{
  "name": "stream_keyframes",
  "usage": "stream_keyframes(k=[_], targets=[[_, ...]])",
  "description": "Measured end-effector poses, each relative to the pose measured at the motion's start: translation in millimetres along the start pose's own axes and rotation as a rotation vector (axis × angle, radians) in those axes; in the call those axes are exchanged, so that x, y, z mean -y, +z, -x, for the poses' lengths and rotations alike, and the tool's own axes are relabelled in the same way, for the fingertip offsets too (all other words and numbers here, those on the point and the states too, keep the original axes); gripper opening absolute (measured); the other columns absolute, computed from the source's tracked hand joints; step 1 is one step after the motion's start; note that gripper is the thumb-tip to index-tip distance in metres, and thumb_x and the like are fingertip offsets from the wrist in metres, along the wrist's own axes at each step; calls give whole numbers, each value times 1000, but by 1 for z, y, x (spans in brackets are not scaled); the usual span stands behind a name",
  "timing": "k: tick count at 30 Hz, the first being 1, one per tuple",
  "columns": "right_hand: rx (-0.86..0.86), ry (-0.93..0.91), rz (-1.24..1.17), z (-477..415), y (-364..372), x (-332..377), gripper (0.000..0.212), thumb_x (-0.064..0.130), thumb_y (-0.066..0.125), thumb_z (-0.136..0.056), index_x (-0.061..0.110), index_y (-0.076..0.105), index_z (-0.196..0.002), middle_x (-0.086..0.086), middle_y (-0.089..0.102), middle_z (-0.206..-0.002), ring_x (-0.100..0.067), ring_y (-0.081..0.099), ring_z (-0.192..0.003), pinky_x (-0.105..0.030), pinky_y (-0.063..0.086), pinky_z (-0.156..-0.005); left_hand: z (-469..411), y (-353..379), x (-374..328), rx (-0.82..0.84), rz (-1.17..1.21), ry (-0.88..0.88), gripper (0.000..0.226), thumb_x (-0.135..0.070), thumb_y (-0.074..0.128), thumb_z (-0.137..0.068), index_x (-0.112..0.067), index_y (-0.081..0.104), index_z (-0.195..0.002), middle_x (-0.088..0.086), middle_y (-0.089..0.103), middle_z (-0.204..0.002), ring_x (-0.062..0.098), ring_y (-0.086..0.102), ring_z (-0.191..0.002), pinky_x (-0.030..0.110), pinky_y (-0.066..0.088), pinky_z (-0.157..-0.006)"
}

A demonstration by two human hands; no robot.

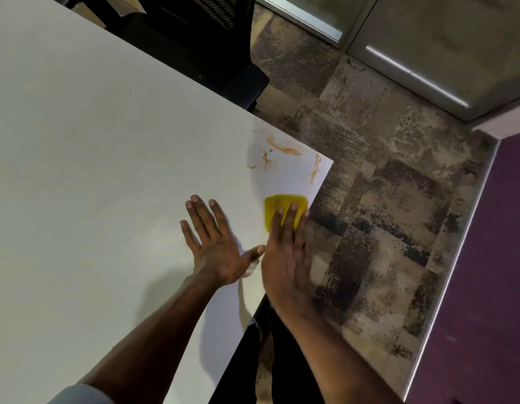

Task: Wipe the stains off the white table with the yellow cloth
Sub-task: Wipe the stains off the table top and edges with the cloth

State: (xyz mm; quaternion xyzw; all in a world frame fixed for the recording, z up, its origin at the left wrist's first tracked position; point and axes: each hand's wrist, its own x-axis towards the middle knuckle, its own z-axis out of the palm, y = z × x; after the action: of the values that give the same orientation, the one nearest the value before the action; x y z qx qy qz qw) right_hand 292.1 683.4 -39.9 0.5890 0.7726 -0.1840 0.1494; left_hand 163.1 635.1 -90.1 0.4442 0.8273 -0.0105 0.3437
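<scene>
Looks down from head height at the near corner of a white table (92, 170). Nearest: two bare forearms reaching forward from the bottom edge, with a grey sleeve on the left one.

Next, the left hand (218, 252), laid palm-down on the table, fingers (200, 214) spread wide and holding nothing. Likely placed there to brace the body during the rubbing.

Just beside it, thumb nearly touching, the right hand (286, 258), slightly blurred. Fingers (290, 220) straight and close together, pressing flat on a yellow cloth (274, 207) rather than gripping it, probably to spread pressure over the whole pad. Cloth position: on the table at its right-hand edge, folded small, partly under the fingertips.

Beyond the cloth and apart from it, orange-brown stains (283, 147): several smeared streaks near the corner, inside a faint damp-looking patch. None cleared yet, by the look of it. Suggests wiping barely begun, with a forward push toward the corner needed next.

Farther off: a black chair (200, 39) at the table's far edge, mottled grey-brown carpet (384, 199), and a purple wall (486, 287) at right.
</scene>
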Motion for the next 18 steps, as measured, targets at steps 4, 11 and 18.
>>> stream_keyframes(k=[4, 11, 18], targets=[[-74, -27, -65, 37, 19, -10, 70, 15, 25, -101, 15, 15, -170, -15, 6, -179, -43, 6, -165, -52, 45, -117, 0, 0, 1, -19, 10, 7, 143, -102, 24, -77, -3, -44, -156, 26, -56, -160, 44, -49, -154, 70, -18, -128], [-166, -14, -133, -54, 4, -14, 73, 13, 34, -103, 16, 8, -171, -15, -6, -180, -42, -11, -166, -60, 12, -134, -1, 3, 2, -32, 6, -1, 142, -99, 27, -75, -6, -45, -155, 26, -52, -163, 42, -46, -156, 68, -18, -127], [-205, -157, -158, 34, 39, -16, 78, 7, 24, -95, 16, 8, -171, -14, 1, -180, -37, -5, -167, -57, 21, -134, 3, -1, 1, -10, 20, 15, 140, -96, 33, -84, -5, -49, -152, 28, -54, -161, 45, -47, -154, 71, -15, -128]])
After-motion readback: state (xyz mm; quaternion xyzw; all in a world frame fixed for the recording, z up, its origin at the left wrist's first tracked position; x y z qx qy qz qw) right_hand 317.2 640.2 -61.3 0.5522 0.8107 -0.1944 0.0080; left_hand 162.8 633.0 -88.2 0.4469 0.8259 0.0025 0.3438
